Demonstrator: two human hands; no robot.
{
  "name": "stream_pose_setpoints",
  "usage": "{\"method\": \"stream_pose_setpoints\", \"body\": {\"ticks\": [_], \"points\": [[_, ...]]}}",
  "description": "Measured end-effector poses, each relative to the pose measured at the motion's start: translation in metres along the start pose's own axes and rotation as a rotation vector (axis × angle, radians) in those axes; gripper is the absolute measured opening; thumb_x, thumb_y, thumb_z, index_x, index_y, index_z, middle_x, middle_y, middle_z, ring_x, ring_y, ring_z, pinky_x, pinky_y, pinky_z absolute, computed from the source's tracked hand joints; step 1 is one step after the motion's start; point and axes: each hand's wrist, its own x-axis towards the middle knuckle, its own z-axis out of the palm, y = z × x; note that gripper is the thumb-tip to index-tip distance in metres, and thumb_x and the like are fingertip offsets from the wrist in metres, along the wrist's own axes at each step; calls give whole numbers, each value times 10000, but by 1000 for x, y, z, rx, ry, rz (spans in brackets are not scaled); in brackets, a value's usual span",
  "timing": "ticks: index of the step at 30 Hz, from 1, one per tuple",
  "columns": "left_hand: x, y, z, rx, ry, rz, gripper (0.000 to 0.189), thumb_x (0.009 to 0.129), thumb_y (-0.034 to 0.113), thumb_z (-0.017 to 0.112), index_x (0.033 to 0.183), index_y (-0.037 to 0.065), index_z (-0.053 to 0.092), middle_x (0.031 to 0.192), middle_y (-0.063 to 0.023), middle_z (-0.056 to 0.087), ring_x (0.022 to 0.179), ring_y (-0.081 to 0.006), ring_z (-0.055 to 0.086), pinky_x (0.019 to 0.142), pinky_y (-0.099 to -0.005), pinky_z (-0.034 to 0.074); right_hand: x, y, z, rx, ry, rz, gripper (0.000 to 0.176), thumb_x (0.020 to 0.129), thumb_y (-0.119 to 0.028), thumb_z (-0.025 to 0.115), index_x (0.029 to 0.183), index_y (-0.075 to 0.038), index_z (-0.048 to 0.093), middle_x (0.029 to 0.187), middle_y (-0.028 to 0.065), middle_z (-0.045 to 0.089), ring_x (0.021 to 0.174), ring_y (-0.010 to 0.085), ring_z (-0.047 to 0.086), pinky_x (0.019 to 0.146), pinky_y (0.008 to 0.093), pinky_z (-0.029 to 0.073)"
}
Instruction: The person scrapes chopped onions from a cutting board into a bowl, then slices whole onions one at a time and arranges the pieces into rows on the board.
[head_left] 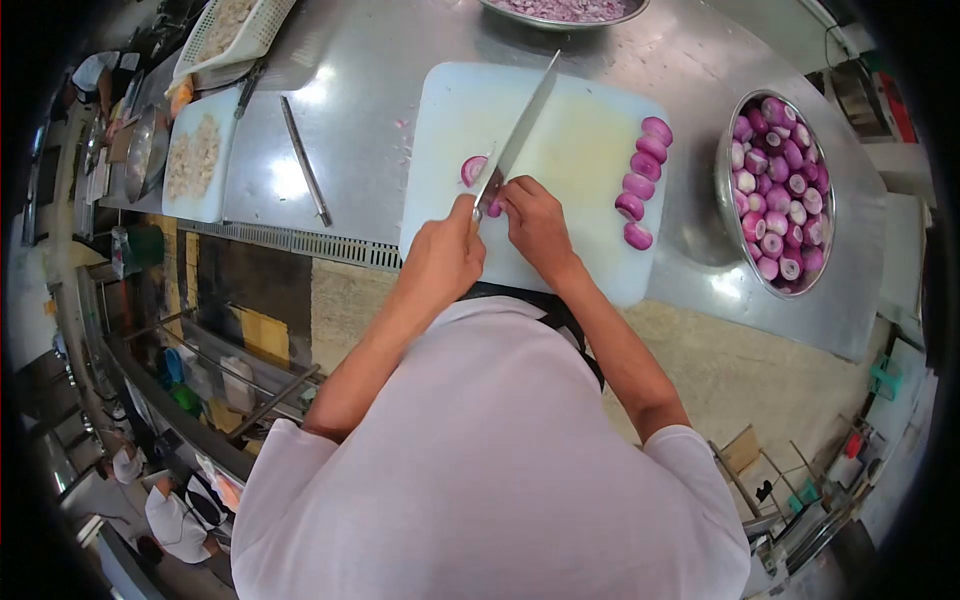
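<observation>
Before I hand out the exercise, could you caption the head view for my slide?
Left hand grips a knife; right hand holds a purple onion piece on a white cutting board.

On the steel table (pixel 345 115), to your left, lies a slim metal rod (pixel 305 162). Past it, a smaller white board (pixel 205 208) holds chopped pale pieces (pixel 193 155), with a white plastic basket (pixel 262 38) near its far end. Beside that board sits a metal bowl (pixel 148 150). Behind you, on the left, is a person in white (pixel 175 520).
</observation>
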Motion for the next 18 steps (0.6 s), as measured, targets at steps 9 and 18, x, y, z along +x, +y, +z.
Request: {"method": "stream_pose_setpoints", "body": {"ticks": [9, 18], "points": [[2, -10, 13, 7, 21, -4, 332, 841, 8, 586, 1146, 16, 454, 669, -241, 590, 673, -452, 621, 602, -494, 465, -3, 0, 1, 30, 47, -2, 102, 776, 79, 581, 830, -2, 611, 829, 151, 600, 772, 343, 612, 680, 431, 518], [14, -11, 5, -35, 68, 2, 364, 829, 35, 600, 1183, -3, 522, 648, -214, 558, 599, -362, 562, 561, -445, 439, -5, 0, -3, 41, 54, 26, 96, 802, 58, 617, 881, 4, 633, 831, 156, 604, 769, 356, 617, 694, 422, 528]]}}
